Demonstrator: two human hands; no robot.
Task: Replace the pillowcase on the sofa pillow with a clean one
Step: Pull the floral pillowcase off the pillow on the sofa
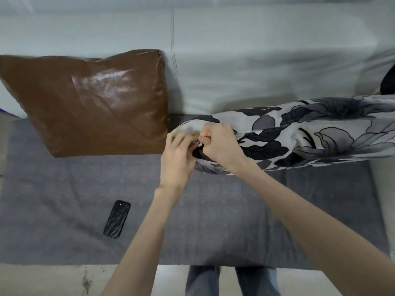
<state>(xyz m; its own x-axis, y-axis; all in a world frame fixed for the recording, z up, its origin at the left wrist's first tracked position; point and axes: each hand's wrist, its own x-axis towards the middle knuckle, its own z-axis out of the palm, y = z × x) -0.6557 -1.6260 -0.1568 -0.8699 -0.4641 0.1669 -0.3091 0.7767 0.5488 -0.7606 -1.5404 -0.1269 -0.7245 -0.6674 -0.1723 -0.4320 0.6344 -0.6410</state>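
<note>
A pillow in a grey-and-black floral pillowcase [310, 133] lies on the grey sofa seat [213, 210], stretching from the middle to the right edge. Both hands meet at its left corner. My left hand [177, 159] pinches the fabric at that corner from below. My right hand [220, 144] is closed on a small metal zipper pull [196, 142] between thumb and finger. The zipper line itself is mostly hidden by my fingers.
A brown leather pillow [96, 103] leans against the pale sofa back [256, 60] on the left. A black phone [117, 218] lies on the seat, front left. A dark object [389, 82] shows at the right edge. My legs and the floor are below the seat.
</note>
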